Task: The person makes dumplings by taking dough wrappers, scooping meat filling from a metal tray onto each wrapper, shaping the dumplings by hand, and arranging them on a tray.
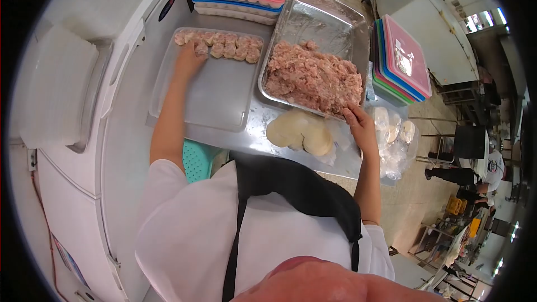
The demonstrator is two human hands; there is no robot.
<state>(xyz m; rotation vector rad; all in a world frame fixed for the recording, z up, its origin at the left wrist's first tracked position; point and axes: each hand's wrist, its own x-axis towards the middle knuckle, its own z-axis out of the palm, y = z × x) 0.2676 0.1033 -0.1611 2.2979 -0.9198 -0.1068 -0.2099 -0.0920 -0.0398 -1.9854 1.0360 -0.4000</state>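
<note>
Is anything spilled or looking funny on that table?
Nothing stands out. The meat is heaped toward the near end of its metal tray, no spill shows, and the filled pieces sit in rows in the pale tray.

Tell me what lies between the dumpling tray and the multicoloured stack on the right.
The metal pan with its heap of ground meat lies between the tray and the multicoloured stack, as the head view shows.

At the frame's upper left the left hand [193, 60] touches the dumplings [238, 47] in a plastic tray [218, 95], while right of centre the right hand [361, 127] meets a metal pan [321, 21] of minced meat [313, 75].
</note>
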